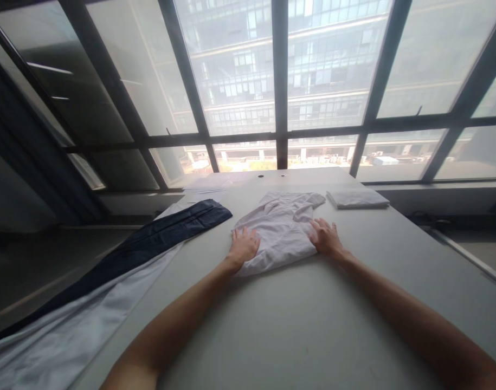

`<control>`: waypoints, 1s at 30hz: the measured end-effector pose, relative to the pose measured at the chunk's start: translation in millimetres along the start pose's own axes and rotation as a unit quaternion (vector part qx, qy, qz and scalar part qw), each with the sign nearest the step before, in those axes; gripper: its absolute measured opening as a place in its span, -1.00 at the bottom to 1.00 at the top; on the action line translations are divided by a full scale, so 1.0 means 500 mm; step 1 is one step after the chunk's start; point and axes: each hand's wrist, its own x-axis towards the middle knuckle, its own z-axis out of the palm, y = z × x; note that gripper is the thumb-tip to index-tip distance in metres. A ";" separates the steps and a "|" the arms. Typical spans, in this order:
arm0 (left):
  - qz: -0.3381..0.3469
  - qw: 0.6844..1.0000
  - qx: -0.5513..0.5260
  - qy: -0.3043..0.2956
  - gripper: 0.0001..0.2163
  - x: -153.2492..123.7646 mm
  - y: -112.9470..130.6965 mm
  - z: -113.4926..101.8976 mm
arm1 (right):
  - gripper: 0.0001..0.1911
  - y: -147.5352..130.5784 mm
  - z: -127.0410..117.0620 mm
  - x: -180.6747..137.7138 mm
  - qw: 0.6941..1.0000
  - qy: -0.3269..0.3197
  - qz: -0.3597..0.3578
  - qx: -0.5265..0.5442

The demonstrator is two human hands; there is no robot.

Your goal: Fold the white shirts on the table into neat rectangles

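A pale, wrinkled shirt-like garment (pixel 282 230) lies partly folded on the white table (pixel 264 325). My left hand (pixel 244 245) rests flat on its left side, fingers spread. On the right edge of the cloth lies my right hand (pixel 326 237), its fingers also stretched out and apart. Neither hand grips the fabric. The garment's far end is bunched and uneven, and its near edge runs at a slant between my wrists.
A folded white cloth (pixel 356 197) sits at the table's far right. Dark trousers (pixel 170 233) and a long white cloth (pixel 109 309) hang over the left edge. Thin papers (pixel 205 189) lie at the back left. Large windows (pixel 239 70) stand behind the table.
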 end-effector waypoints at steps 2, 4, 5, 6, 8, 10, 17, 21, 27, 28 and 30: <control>0.033 0.998 -0.002 0.046 -0.60 -0.014 0.028 -0.013 | -0.57 0.016 0.002 0.005 0.996 0.082 0.013 0.017; 0.094 0.991 -0.041 0.082 -0.66 -0.023 0.051 -0.025 | -0.63 0.025 0.000 0.008 0.990 0.132 -0.010 0.055; 0.114 0.987 -0.074 0.090 -0.69 -0.025 0.061 -0.029 | -0.66 0.026 -0.002 0.008 0.986 0.146 -0.026 0.075; 0.122 0.982 -0.112 0.093 -0.70 -0.026 0.070 -0.032 | -0.68 0.024 -0.004 0.008 0.983 0.153 -0.045 0.094; 0.115 0.971 -0.190 0.089 -0.72 -0.027 0.083 -0.032 | -0.69 0.012 -0.008 0.005 0.976 0.147 -0.094 0.131; 0.115 0.955 -0.263 0.080 -0.72 -0.027 0.092 -0.031 | -0.67 -0.006 -0.011 0.001 0.967 0.122 -0.149 0.169; 0.284 0.819 -0.490 -0.090 -0.63 -0.050 0.108 -0.079 | -0.51 -0.032 -0.015 -0.009 0.902 0.078 -0.171 0.389; 0.367 0.774 -0.481 -0.187 -0.63 -0.079 0.129 -0.116 | -0.45 -0.017 -0.011 0.004 0.834 0.203 -0.005 0.513; 0.488 0.753 -0.414 -0.155 -0.71 -0.100 0.153 -0.121 | -0.51 -0.004 -0.012 0.008 0.834 0.199 0.014 0.515; 0.482 0.755 -0.420 -0.144 -0.71 -0.096 0.151 -0.117 | -0.52 -0.008 -0.014 0.004 0.845 0.190 -0.004 0.501; 0.445 0.776 -0.437 -0.098 -0.73 -0.080 0.140 -0.104 | -0.55 -0.018 -0.019 -0.004 0.869 0.155 -0.059 0.465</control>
